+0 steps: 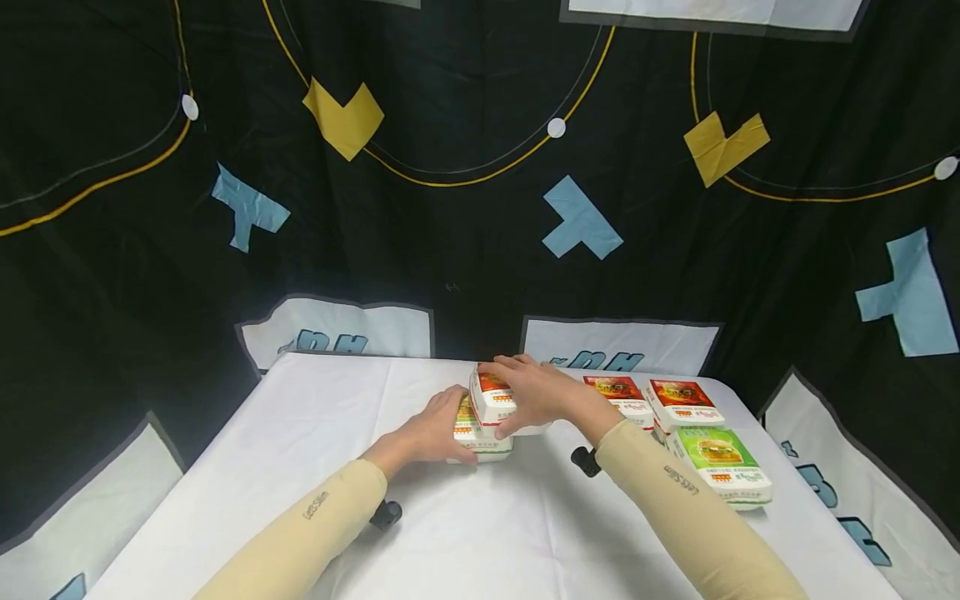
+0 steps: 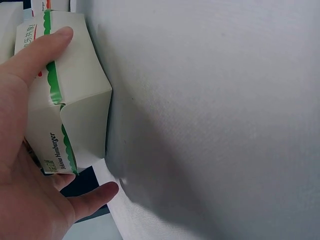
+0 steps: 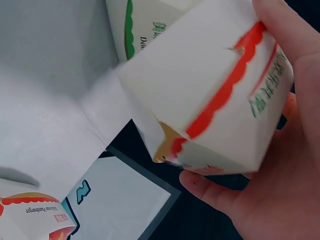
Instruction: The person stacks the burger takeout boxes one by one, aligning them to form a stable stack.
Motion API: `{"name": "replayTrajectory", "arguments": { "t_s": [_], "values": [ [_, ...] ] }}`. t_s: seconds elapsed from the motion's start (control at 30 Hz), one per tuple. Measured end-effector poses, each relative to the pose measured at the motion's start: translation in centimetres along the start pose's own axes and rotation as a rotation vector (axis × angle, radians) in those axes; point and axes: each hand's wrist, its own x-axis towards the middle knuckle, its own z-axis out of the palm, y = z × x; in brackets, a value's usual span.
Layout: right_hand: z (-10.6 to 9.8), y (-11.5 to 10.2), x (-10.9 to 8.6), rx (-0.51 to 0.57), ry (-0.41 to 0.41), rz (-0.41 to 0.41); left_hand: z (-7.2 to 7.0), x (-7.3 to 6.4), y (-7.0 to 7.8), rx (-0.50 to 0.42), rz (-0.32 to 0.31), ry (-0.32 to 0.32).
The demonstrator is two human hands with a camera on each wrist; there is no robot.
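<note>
Near the table's middle, my left hand [image 1: 431, 429] grips a white and green hamburger box [image 1: 483, 446] resting on the table. In the left wrist view, the thumb lies along one side of this green box [image 2: 80, 75] and the other fingers are partly hidden behind it. My right hand [image 1: 536, 387] holds a white and red hamburger box [image 1: 492, 408] from above, just beside and partly in front of the green one. Seen from the right wrist, the red box [image 3: 200, 75] is tilted between thumb and fingers, its lid edge slightly gaping at a corner.
To the right on the white-covered table [image 1: 300, 467] stand two red-topped boxes, a left one [image 1: 618, 396] and a right one [image 1: 682, 404]. A green-topped box [image 1: 717, 458] sits in front of them. A black curtain [image 1: 450, 250] hangs behind the table's far edge.
</note>
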Motion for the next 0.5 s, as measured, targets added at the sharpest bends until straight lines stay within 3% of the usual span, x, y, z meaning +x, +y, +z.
{"name": "replayTrajectory", "arguments": {
  "t_s": [0.33,0.5],
  "values": [
    [-0.9,0.5,-0.7,0.128,-0.112,0.050,0.4,0.1,-0.2,0.005,0.013,0.009],
    [-1.1,0.5,-0.8,0.127,-0.120,0.038,0.3,0.1,-0.1,-0.005,0.012,0.012]
  ]
}}
